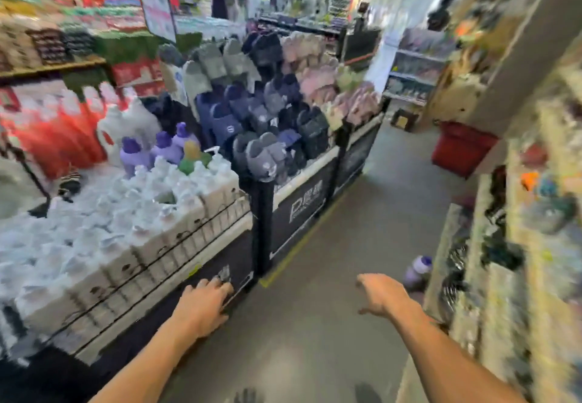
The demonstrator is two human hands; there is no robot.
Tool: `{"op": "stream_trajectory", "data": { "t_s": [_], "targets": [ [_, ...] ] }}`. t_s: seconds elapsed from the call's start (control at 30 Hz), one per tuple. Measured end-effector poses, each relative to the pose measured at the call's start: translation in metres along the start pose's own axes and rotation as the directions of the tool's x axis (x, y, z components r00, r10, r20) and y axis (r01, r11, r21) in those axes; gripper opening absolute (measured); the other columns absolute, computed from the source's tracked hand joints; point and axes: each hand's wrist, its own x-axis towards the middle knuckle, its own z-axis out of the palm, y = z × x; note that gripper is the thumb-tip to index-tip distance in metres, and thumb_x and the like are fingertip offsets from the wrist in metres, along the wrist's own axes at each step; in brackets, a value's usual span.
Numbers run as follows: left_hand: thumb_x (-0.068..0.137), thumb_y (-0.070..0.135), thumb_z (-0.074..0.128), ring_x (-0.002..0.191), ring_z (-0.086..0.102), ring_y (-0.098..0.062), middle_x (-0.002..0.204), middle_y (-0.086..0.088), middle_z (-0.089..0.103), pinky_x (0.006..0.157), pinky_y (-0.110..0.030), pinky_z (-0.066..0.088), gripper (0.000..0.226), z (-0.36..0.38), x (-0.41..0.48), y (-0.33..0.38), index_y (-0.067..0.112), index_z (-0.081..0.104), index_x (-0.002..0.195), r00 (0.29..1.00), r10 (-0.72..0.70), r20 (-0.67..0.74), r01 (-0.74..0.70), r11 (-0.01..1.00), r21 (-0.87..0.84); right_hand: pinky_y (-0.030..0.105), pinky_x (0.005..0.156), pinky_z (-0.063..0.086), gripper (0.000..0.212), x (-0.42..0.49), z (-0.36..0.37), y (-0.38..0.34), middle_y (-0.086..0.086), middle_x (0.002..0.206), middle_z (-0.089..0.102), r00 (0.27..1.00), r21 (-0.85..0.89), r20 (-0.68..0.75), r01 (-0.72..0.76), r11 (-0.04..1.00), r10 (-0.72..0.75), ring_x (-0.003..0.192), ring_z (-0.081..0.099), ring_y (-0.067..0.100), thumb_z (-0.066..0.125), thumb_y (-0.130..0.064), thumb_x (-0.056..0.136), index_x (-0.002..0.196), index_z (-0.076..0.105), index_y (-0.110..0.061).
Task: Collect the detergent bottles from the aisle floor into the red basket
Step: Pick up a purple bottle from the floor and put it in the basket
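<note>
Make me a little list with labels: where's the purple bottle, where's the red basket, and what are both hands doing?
bottle: purple bottle on the floor beside the right shelf
basket: red basket farther ahead, also on the floor
left hand: empty, by the dark front of the display bin
right hand: empty, stretched toward the purple bottle, not touching

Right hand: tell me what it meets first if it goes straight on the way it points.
The right hand would likely meet bare aisle floor, then the slipper display's black base panel; depth is unclear. The purple detergent bottle lies right of that line.
</note>
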Motion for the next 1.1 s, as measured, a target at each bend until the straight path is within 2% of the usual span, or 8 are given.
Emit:
{"op": "stream_trajectory", "data": {
  "t_s": [0.2, 0.27, 0.4, 0.5, 0.67, 0.87, 0.97, 1.1],
  "targets": [
    [0.091, 0.052, 0.061, 0.13, 0.044, -0.026, 0.142, 0.0, 0.044, 0.1, -0.042, 0.041, 0.061, -0.053, 0.131, 0.091, 0.026, 0.04, 0.142, 0.965, 0.26, -0.023, -0.255, 0.957, 0.139, 0.039, 0.1, 0.051, 0.057, 0.035, -0.018, 0.052, 0.007, 0.136, 0.063, 0.991, 0.11, -0.055, -0.116, 0.987, 0.123, 0.127, 0.058, 0.029, 0.076, -0.047, 0.084, 0.13, 0.058, -0.02],
    [0.09, 0.055, 0.062, 0.129, 0.045, -0.027, 0.14, -0.001, 0.046, 0.1, -0.043, 0.042, 0.062, -0.078, 0.208, 0.133, 0.025, 0.041, 0.14, 0.919, 0.393, -0.032, -0.38, 0.905, 0.191, 0.039, 0.099, 0.051, 0.057, 0.065, -0.03, 0.082, 0.007, 0.135, 0.063, 0.971, 0.164, -0.072, -0.214, 0.963, 0.228, 0.127, 0.059, 0.03, 0.076, -0.048, 0.084, 0.131, 0.059, -0.02],
    [0.09, 0.052, 0.064, 0.131, 0.044, -0.028, 0.139, -0.002, 0.046, 0.101, -0.045, 0.041, 0.064, -0.082, 0.231, 0.159, 0.021, 0.04, 0.141, 0.913, 0.405, 0.053, -0.405, 0.883, 0.236, 0.04, 0.096, 0.05, 0.054, 0.074, -0.042, 0.074, 0.009, 0.132, 0.066, 0.969, 0.103, -0.091, -0.218, 0.97, 0.228, 0.125, 0.06, 0.031, 0.075, -0.046, 0.085, 0.129, 0.06, -0.019],
    [0.09, 0.05, 0.066, 0.131, 0.044, -0.028, 0.138, -0.003, 0.046, 0.102, -0.044, 0.041, 0.063, -0.105, 0.289, 0.186, 0.021, 0.04, 0.14, 0.864, 0.503, 0.017, -0.493, 0.838, 0.233, 0.041, 0.096, 0.049, 0.051, 0.085, -0.06, 0.092, 0.01, 0.131, 0.066, 0.948, 0.145, -0.069, -0.3, 0.943, 0.312, 0.123, 0.06, 0.033, 0.075, -0.043, 0.086, 0.128, 0.06, -0.018],
    [0.09, 0.045, 0.066, 0.131, 0.044, -0.027, 0.139, -0.003, 0.046, 0.102, -0.042, 0.042, 0.063, -0.134, 0.357, 0.251, 0.022, 0.04, 0.141, 0.792, 0.608, 0.057, -0.605, 0.77, 0.204, 0.042, 0.101, 0.048, 0.052, 0.099, -0.077, 0.154, 0.007, 0.132, 0.064, 0.89, 0.215, -0.02, -0.44, 0.872, 0.455, 0.123, 0.058, 0.03, 0.075, -0.045, 0.087, 0.13, 0.057, -0.021],
    [0.089, 0.045, 0.065, 0.135, 0.041, -0.027, 0.146, -0.004, 0.041, 0.105, -0.042, 0.039, 0.067, -0.139, 0.427, 0.327, 0.025, 0.037, 0.146, 0.717, 0.682, 0.143, -0.694, 0.678, 0.244, 0.043, 0.101, 0.049, 0.055, 0.122, -0.06, 0.224, 0.006, 0.132, 0.064, 0.829, 0.31, 0.076, -0.547, 0.777, 0.554, 0.124, 0.057, 0.03, 0.076, -0.049, 0.085, 0.13, 0.061, -0.022],
    [0.089, 0.045, 0.066, 0.133, 0.043, -0.027, 0.144, -0.004, 0.04, 0.105, -0.043, 0.04, 0.067, -0.148, 0.47, 0.383, 0.026, 0.037, 0.146, 0.669, 0.726, 0.161, -0.737, 0.618, 0.273, 0.039, 0.099, 0.049, 0.056, 0.139, -0.052, 0.283, 0.006, 0.13, 0.065, 0.782, 0.37, 0.144, -0.611, 0.7, 0.606, 0.123, 0.058, 0.03, 0.077, -0.052, 0.083, 0.128, 0.063, -0.023],
    [0.088, 0.046, 0.067, 0.131, 0.046, -0.026, 0.141, -0.002, 0.041, 0.103, -0.043, 0.042, 0.066, -0.17, 0.516, 0.431, 0.029, 0.039, 0.144, 0.657, 0.731, 0.185, -0.745, 0.592, 0.308, 0.041, 0.102, 0.047, 0.055, 0.156, -0.047, 0.347, 0.009, 0.133, 0.062, 0.748, 0.438, 0.203, -0.646, 0.625, 0.631, 0.126, 0.056, 0.031, 0.076, -0.05, 0.085, 0.128, 0.061, -0.02]
  ]
}}
